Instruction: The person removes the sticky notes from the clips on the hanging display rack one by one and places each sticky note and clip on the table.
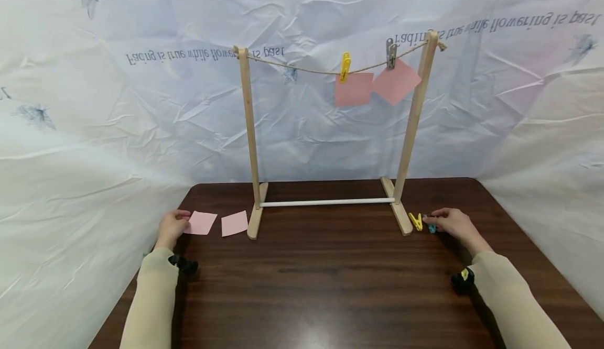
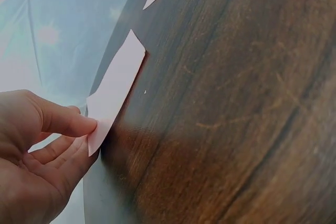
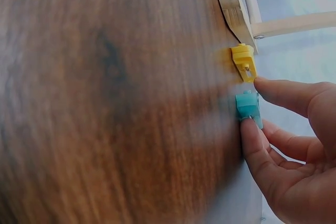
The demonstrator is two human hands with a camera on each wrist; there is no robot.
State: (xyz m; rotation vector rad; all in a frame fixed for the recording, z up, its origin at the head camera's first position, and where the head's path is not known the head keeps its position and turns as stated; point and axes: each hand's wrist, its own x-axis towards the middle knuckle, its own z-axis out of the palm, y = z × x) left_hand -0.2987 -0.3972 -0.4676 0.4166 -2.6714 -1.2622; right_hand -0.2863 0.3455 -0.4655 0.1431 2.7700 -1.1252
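Note:
At the left of the table my left hand pinches the near corner of a pink paper square, thumb above and fingers beneath. The sheet's far part lies along the tabletop. A second pink square is just right of it. Over on the right, my right hand reaches around a teal clothespin. One fingertip touches the pin, while a gap shows between it and the other digit. A yellow clothespin lies beside it, close to the stand's foot.
A wooden stand with a rope rises at the table's back. From the rope hang two pink squares, one under a yellow clothespin, one under a grey clothespin. A white rod joins the feet. Crinkled sheeting surrounds the table.

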